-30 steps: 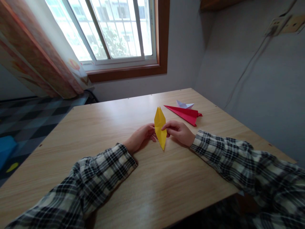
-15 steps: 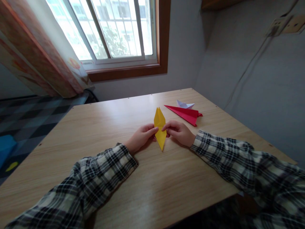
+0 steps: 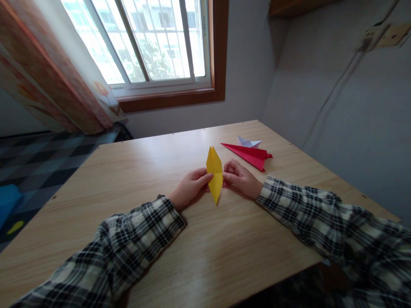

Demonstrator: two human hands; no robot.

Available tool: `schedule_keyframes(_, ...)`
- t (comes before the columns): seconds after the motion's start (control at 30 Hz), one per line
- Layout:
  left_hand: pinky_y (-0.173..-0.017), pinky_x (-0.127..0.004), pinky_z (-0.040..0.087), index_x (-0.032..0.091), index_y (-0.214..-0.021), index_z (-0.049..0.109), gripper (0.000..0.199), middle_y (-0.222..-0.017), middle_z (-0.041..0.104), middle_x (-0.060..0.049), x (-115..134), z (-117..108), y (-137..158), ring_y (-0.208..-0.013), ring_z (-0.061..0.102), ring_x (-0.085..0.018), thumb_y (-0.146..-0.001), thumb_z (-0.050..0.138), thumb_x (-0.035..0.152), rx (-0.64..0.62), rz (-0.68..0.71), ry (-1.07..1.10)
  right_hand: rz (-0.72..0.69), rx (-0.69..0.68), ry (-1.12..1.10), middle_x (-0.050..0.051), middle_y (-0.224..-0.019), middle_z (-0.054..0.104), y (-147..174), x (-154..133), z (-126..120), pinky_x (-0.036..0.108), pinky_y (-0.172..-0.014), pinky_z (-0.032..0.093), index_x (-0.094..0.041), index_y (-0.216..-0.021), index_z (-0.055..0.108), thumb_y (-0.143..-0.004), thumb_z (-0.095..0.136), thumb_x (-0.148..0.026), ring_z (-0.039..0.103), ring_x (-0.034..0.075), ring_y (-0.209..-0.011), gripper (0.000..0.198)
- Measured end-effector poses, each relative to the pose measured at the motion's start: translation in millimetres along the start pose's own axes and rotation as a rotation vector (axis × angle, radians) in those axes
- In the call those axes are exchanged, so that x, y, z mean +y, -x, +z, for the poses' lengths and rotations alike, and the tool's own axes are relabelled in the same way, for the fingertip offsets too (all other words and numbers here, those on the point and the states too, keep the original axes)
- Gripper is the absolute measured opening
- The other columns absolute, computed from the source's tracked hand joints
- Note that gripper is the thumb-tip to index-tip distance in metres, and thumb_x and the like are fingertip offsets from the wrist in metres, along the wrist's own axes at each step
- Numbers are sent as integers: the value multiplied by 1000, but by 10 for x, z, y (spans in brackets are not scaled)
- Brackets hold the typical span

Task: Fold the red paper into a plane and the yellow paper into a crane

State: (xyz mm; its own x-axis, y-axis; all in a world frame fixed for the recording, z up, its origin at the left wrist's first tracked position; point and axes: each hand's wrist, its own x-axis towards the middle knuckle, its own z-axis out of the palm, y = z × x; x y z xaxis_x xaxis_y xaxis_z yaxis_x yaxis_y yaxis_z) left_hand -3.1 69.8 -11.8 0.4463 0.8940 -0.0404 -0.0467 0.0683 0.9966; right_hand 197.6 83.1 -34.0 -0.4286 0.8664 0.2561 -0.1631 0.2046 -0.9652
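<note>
A yellow piece of folded origami paper [image 3: 214, 167], shaped like a long diamond with a split upper tip, is held up over the table in the middle of the view. My left hand [image 3: 192, 182] pinches its left edge, thumb on the front and fingers behind. At its right edge is my right hand [image 3: 240, 177], closed, with the thumb and fingertips gripping the paper's side and the index finger curled back off the front. Some fingertips of both hands are hidden behind the paper.
On the wooden table [image 3: 180, 252], to the right beyond my right hand, lie a red paper plane [image 3: 248, 155] and a white paper boat [image 3: 249, 142]. A window [image 3: 154, 42] and a curtain [image 3: 64, 72] are behind the table. A blue object [image 3: 8, 203] shows at far left.
My right index finger has lifted off the front of the yellow paper and curled back to its right edge. The paper has turned slightly, while the left hand keeps its pinch.
</note>
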Motion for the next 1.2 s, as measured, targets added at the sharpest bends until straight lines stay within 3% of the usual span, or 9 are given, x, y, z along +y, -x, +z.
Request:
schedule_keyframes(0.17,-69,-28,43,12,-95,66,31,-85,66,-5,13,12,12,-75,58,-15,-82,72,40,-11,4,17,93,-9,-20,-5,-74,64,-18,5,9,25,-56,52,-22,-98,46,-83,71,-55,62,11,-59,45)
schedule_keyframes(0.4,-70,-29,45,12,-97,66,32,-87,66,-6,5,3,17,-79,59,-17,-83,71,41,-12,22,-11,124,-16,-3,-3,-73,64,-29,-13,11,24,-56,51,-20,-105,52,-81,74,-54,62,12,-61,46)
schedule_keyframes(0.63,-76,-31,48,12,-99,65,32,-89,67,-6,14,10,31,-82,61,-17,-84,71,40,-42,0,21,111,-104,56,2,-82,65,-20,-33,16,24,-60,49,-16,-93,66,-87,66,-54,58,12,-69,39)
schedule_keyframes(1.2,-73,-30,48,14,-94,64,37,-84,66,-3,-38,13,11,-80,62,-17,-79,76,45,28,-10,15,57,-123,214,1,-77,59,-9,-58,7,26,-60,42,-16,-85,63,-90,61,-57,53,13,-69,41)
